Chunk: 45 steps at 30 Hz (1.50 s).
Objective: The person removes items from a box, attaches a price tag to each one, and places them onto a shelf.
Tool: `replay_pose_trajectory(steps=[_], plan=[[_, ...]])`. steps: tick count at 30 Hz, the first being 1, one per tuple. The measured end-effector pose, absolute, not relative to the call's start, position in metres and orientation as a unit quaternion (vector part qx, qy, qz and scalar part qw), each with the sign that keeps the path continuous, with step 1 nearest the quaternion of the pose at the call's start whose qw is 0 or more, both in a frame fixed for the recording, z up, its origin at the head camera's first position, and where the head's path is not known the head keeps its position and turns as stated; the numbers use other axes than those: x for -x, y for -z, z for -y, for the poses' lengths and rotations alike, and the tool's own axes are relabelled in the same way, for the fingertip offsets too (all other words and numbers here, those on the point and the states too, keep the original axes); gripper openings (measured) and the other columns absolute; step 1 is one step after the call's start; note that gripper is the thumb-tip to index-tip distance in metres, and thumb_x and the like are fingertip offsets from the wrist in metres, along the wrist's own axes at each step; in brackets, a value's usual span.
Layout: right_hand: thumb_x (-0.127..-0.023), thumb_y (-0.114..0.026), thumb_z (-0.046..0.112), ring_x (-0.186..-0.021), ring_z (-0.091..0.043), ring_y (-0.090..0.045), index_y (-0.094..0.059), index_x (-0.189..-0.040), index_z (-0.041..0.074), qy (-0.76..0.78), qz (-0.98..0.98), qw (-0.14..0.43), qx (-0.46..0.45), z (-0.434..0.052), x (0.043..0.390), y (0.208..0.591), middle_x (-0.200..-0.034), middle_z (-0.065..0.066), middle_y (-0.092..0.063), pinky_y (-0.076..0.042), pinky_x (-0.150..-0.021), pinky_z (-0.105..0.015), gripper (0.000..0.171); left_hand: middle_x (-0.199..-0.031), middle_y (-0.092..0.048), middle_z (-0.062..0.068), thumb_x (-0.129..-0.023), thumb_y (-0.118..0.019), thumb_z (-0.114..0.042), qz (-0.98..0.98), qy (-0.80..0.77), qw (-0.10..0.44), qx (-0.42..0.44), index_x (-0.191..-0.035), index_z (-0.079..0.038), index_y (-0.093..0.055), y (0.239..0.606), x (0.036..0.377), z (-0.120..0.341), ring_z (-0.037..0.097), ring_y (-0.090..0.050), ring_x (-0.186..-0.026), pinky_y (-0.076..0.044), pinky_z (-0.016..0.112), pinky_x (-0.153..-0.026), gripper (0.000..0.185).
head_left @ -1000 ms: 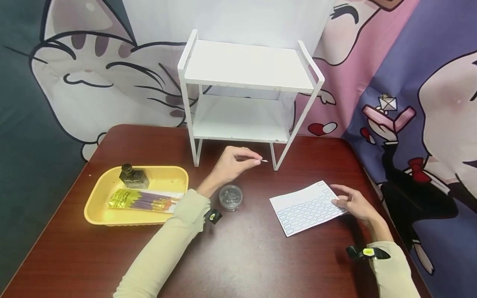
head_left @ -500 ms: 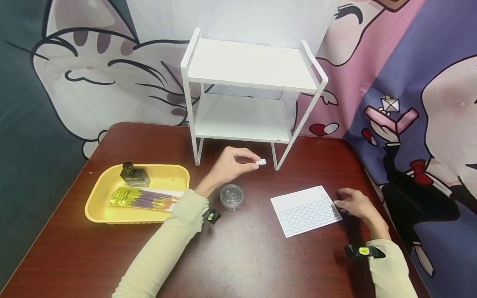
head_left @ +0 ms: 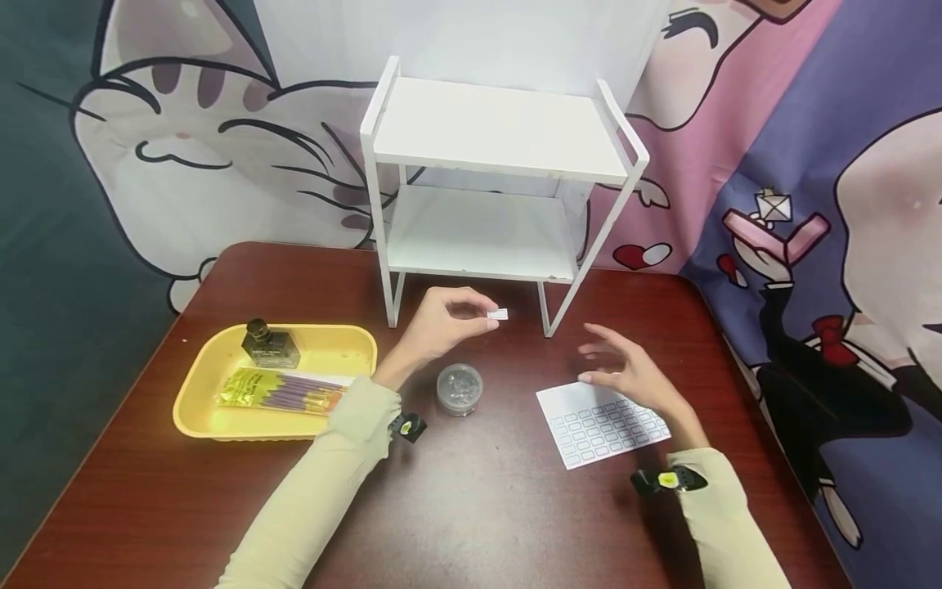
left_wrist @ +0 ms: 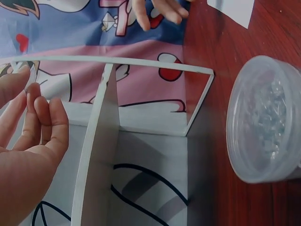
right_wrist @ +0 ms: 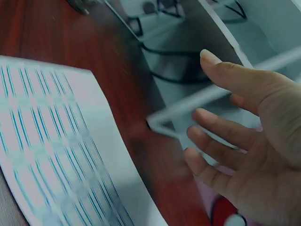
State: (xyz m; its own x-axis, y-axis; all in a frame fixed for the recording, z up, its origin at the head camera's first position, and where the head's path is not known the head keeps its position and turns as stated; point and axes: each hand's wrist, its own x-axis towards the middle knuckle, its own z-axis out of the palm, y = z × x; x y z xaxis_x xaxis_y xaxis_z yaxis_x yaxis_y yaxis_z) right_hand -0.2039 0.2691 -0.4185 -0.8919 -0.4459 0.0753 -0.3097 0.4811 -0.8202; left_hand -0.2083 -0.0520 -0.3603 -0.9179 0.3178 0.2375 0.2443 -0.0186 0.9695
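Yellow plastic forms the tray (head_left: 199, 393) at the left of the dark red-brown surface (head_left: 471, 507); in it stand a small dark ink bottle (head_left: 269, 347) and a flat packet of brushes (head_left: 283, 392). Just right of the tray, the left hand (head_left: 441, 323) is raised above the surface, its sleeve in pale green. Its fingers (head_left: 482, 309) are curled, thumb and forefinger pressed together on a small white label (head_left: 498, 314), which they pinch in the air just before the foot of the white two-tier shelf (head_left: 500, 164). In the left wrist view the other fingertips stand close together, lightly bent, touching nothing. Below that hand, near the wrist, sits a round clear lidded jar (head_left: 459, 389) with small grey pieces inside.

Farther right, the right hand (head_left: 625, 372) hovers over the upper edge of a white label sheet (head_left: 599, 425) that lies flat on the surface, printed with rows of blue-outlined rectangles. Its fingers (right_wrist: 221, 141) are spread and nearly straight, palm open, holding nothing; in the right wrist view they are clear of the sheet and of the shelf leg behind them. The two hands are well apart, with the shelf's right front leg between them farther back.
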Motion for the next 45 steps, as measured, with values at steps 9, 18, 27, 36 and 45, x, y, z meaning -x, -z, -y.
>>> replay_pose_trajectory(steps=[9,18,27,36,45], plan=[[-0.067,-0.081,0.012,-0.112,-0.039,-0.055,-0.035,-0.141,0.012,0.471,-0.816,0.122,0.311,-0.209,0.224,0.459,-0.120,-0.024,-0.058,-0.045,-0.090,-0.054,0.087,-0.082,-0.065,0.018,-0.074,-0.071,0.004,-0.716,-0.664,0.031,-0.214,-0.091,0.008,-0.068,0.367,0.203,0.063,0.019,-0.059,-0.070,-0.053,0.027,-0.071,0.017],[-0.062,-0.084,0.033,-0.124,-0.013,-0.047,-0.031,-0.143,0.017,0.368,-0.838,0.131,0.381,-0.157,0.230,0.480,-0.123,0.001,-0.061,-0.037,-0.104,-0.040,0.098,-0.086,-0.065,0.023,-0.076,-0.069,0.005,-0.722,-0.660,0.024,-0.206,-0.093,0.008,-0.067,0.373,0.199,0.076,0.019,-0.060,-0.074,-0.053,0.027,-0.074,0.018],[-0.056,-0.086,0.042,-0.114,-0.013,-0.048,-0.036,-0.141,0.023,0.315,-0.853,0.113,0.400,-0.139,0.229,0.488,-0.128,0.009,-0.055,-0.040,-0.097,-0.037,0.100,-0.087,-0.064,0.021,-0.076,-0.069,0.004,-0.728,-0.659,0.018,-0.189,-0.096,0.010,-0.066,0.374,0.198,0.087,0.013,-0.059,-0.074,-0.051,0.022,-0.071,0.021],[-0.057,-0.084,0.047,-0.113,-0.014,-0.043,-0.043,-0.137,0.022,0.300,-0.860,0.103,0.399,-0.126,0.228,0.495,-0.126,0.010,-0.054,-0.036,-0.092,-0.040,0.093,-0.088,-0.064,0.022,-0.076,-0.069,0.005,-0.724,-0.662,0.009,-0.195,-0.095,0.009,-0.067,0.374,0.197,0.087,0.013,-0.059,-0.075,-0.052,0.028,-0.073,0.019],[-0.060,-0.081,0.050,-0.104,-0.011,-0.049,-0.047,-0.131,0.021,0.308,-0.858,0.112,0.396,-0.133,0.229,0.488,-0.114,0.011,-0.057,-0.042,-0.089,-0.035,0.084,-0.087,-0.063,0.024,-0.076,-0.068,0.006,-0.718,-0.663,0.015,-0.212,-0.094,0.009,-0.067,0.373,0.195,0.083,0.012,-0.058,-0.075,-0.051,0.021,-0.070,0.018]])
